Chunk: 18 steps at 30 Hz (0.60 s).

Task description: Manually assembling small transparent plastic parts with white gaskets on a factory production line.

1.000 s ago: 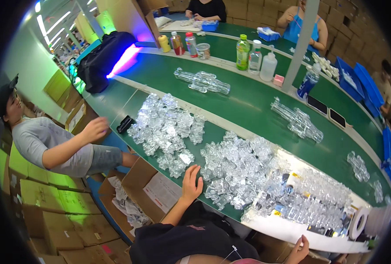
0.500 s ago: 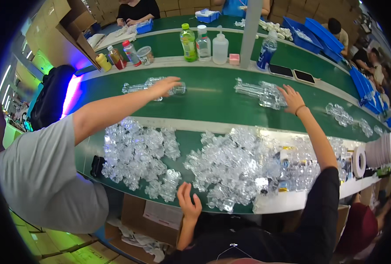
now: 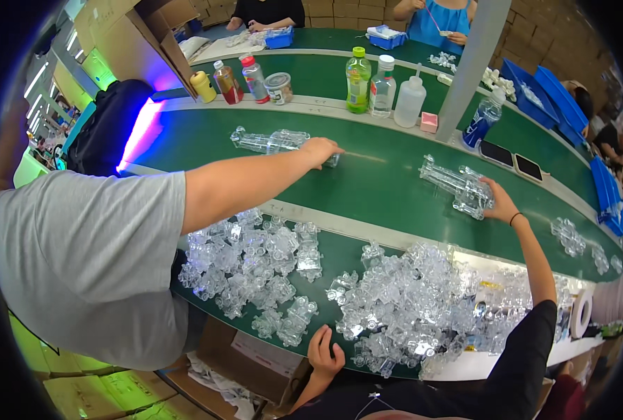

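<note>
1. My right hand (image 3: 502, 201) reaches over the far strip of the green table (image 3: 374, 185), its fingers bent around the right end of a clear plastic bundle (image 3: 462, 187), holding it there.
2. That bundle lies to the left of my right palm; its narrow end points away from me and leftward. I cannot tell whether any of it is lifted.
3. My left hand (image 3: 325, 355) is loosely open at the table's near edge, fingers slightly bent, with nothing in it that I can see.
4. It sits between two heaps of clear plastic pieces: the left heap (image 3: 245, 262) is up and to its left, the larger right heap (image 3: 413, 297) just to its right.
5. A pale rail (image 3: 325, 222) runs between these heaps and my bundle.
6. Left of my bundle and well apart from it, a second clear bundle (image 3: 273, 141) lies on the far strip, a co-worker's hand (image 3: 322, 150) over its right end.
7. Beyond my right hand, two phones (image 3: 513, 162) lie beside a blue-labelled bottle (image 3: 484, 120).
</note>
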Each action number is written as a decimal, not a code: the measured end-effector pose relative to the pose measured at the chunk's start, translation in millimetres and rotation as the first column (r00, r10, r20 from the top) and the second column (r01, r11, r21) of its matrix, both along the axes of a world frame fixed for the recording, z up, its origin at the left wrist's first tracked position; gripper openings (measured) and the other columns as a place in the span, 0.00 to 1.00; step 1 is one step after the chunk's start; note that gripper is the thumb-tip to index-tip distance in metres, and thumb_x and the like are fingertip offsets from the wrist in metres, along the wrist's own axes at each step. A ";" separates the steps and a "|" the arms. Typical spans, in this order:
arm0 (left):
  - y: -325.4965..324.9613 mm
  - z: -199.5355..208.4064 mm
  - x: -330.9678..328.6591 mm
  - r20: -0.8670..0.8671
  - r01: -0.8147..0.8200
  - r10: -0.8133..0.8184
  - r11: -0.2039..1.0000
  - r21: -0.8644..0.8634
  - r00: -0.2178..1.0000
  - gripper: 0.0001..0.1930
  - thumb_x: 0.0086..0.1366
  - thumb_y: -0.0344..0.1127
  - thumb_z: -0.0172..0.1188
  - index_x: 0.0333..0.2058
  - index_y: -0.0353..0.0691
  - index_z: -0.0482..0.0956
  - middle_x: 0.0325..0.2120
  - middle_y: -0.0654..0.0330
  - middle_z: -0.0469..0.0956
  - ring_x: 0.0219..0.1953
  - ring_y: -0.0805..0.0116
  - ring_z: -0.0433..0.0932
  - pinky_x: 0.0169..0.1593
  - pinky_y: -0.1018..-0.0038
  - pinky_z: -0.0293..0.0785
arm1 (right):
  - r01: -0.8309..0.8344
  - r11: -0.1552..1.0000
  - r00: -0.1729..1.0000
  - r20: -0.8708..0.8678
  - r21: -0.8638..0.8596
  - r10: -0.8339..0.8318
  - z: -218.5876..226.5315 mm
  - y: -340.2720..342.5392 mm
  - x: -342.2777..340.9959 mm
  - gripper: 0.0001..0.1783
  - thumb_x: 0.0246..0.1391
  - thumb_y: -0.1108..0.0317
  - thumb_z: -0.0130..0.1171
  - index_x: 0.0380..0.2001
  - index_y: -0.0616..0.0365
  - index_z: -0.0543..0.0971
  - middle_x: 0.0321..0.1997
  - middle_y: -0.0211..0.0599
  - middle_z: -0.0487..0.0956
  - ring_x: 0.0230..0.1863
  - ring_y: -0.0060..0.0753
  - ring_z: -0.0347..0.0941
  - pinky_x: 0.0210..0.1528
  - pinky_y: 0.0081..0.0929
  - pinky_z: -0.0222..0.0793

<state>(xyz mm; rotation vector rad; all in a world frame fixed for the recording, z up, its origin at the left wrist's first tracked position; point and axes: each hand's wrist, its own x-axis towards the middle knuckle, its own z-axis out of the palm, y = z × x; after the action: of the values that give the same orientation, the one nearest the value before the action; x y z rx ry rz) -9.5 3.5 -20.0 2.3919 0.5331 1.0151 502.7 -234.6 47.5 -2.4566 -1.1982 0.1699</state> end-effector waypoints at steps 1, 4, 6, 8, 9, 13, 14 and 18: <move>-0.2 -0.1 0.8 -0.001 -0.008 0.008 1.000 0.001 1.000 0.16 0.54 0.28 0.50 0.42 0.25 0.72 0.40 0.43 0.73 0.39 0.48 0.75 0.43 0.64 0.74 | -0.004 1.000 1.000 0.000 -0.002 0.004 1.4 5.5 -0.9 0.50 0.23 0.66 0.67 0.57 0.48 0.59 0.50 0.48 0.69 0.52 0.53 0.64 0.56 0.36 0.60; 0.0 1.6 1.3 0.003 -0.045 0.045 0.999 -0.006 0.999 0.17 0.54 0.28 0.50 0.42 0.25 0.72 0.40 0.43 0.73 0.39 0.47 0.75 0.43 0.64 0.74 | -0.061 0.997 0.998 -0.033 0.056 0.063 3.3 36.8 -7.0 0.47 0.24 0.65 0.67 0.55 0.48 0.61 0.46 0.48 0.70 0.48 0.52 0.66 0.53 0.36 0.62; -1.0 2.8 2.9 0.009 -0.052 0.052 0.999 -0.011 0.999 0.17 0.53 0.28 0.50 0.41 0.26 0.72 0.40 0.44 0.73 0.39 0.48 0.75 0.42 0.65 0.74 | -0.077 0.996 0.996 -0.030 0.047 0.078 5.9 63.5 -7.2 0.46 0.24 0.65 0.67 0.55 0.47 0.61 0.45 0.48 0.70 0.47 0.52 0.66 0.52 0.37 0.62; -1.8 3.0 3.6 0.019 -0.043 0.044 0.999 -0.016 0.999 0.17 0.52 0.27 0.51 0.41 0.26 0.73 0.40 0.44 0.73 0.39 0.49 0.76 0.42 0.65 0.75 | -0.125 0.989 0.992 0.011 0.082 0.124 8.8 98.0 -9.4 0.46 0.25 0.64 0.67 0.55 0.44 0.61 0.40 0.48 0.71 0.45 0.52 0.67 0.50 0.37 0.63; -1.7 3.4 3.6 0.020 -0.054 0.054 0.998 -0.009 0.998 0.17 0.52 0.27 0.51 0.41 0.26 0.73 0.40 0.44 0.73 0.39 0.49 0.76 0.42 0.65 0.75 | -0.136 0.987 0.991 0.012 0.089 0.135 8.9 118.5 -9.0 0.46 0.25 0.64 0.67 0.55 0.44 0.61 0.40 0.48 0.71 0.45 0.52 0.67 0.50 0.37 0.63; -2.0 5.3 1.5 0.021 -0.028 0.029 0.999 -0.038 0.999 0.17 0.52 0.25 0.50 0.42 0.25 0.71 0.40 0.42 0.73 0.40 0.47 0.75 0.43 0.65 0.74 | -0.144 0.989 0.987 -0.072 0.038 0.147 7.4 227.7 -19.5 0.48 0.25 0.60 0.69 0.56 0.43 0.60 0.39 0.51 0.71 0.43 0.53 0.68 0.48 0.39 0.64; -2.4 6.5 1.1 0.027 -0.036 0.037 0.998 -0.045 0.999 0.17 0.52 0.25 0.50 0.42 0.25 0.72 0.40 0.42 0.73 0.40 0.47 0.75 0.43 0.64 0.74 | -0.158 0.987 0.986 -0.055 0.016 0.158 6.7 257.4 -22.2 0.48 0.25 0.59 0.70 0.56 0.42 0.60 0.40 0.51 0.71 0.43 0.53 0.69 0.48 0.39 0.65; -3.0 7.8 2.5 0.018 -0.048 0.049 0.997 -0.060 0.999 0.17 0.52 0.25 0.51 0.42 0.26 0.72 0.41 0.43 0.72 0.41 0.48 0.74 0.45 0.65 0.73 | -0.135 0.990 0.991 -0.019 -0.037 0.134 -5.2 362.2 -43.9 0.50 0.23 0.55 0.71 0.56 0.38 0.60 0.43 0.51 0.72 0.47 0.54 0.69 0.48 0.42 0.68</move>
<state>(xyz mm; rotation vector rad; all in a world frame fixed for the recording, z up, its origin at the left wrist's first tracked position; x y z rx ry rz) -7.0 0.5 -12.2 2.3251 0.6085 1.0272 458.8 127.7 42.3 -2.4017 -1.3658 0.2527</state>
